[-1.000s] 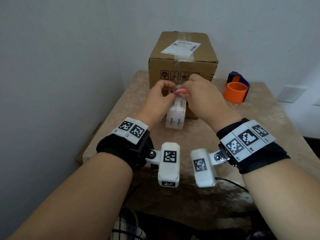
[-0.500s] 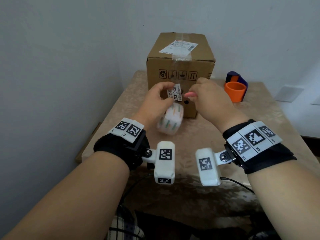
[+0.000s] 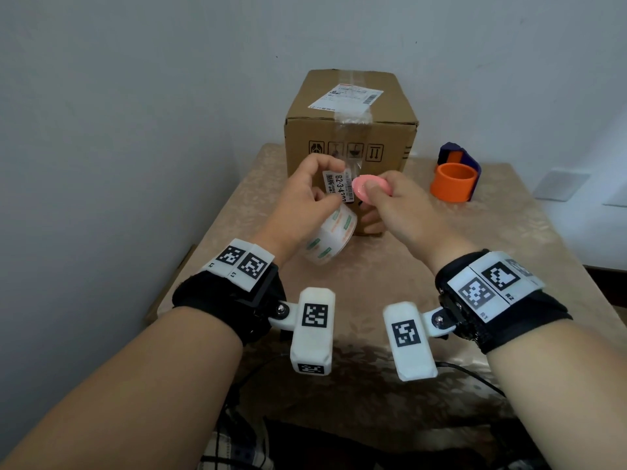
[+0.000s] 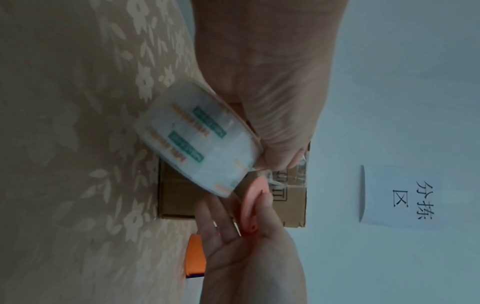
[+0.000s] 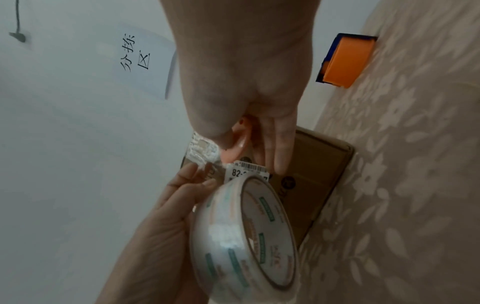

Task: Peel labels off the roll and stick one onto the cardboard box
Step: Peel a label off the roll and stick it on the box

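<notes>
The brown cardboard box (image 3: 351, 130) stands at the table's far middle, with a shipping slip taped on top. In front of it my left hand (image 3: 322, 186) pinches the top of the clear roll (image 3: 330, 239), which hangs tilted below the fingers. A white barcode label (image 3: 337, 184) reading "82-3-4…" stands up from the roll beside my left thumb. My right hand (image 3: 375, 195) pinches a small pink oval piece (image 3: 368, 188) right next to the label's edge. In the right wrist view the roll (image 5: 244, 236), label (image 5: 246, 171) and pink piece (image 5: 237, 142) sit close together.
An orange and blue tape dispenser (image 3: 454, 181) stands at the back right of the floral tablecloth (image 3: 339, 283). A wall runs along the left and behind the box. A paper sign (image 4: 405, 197) hangs on the wall. Cables trail off the near edge.
My hands have drawn apart from the roll's top. The roll has swung down to the left and tilted, the label now shows between the hands, and the pink piece faces me.
</notes>
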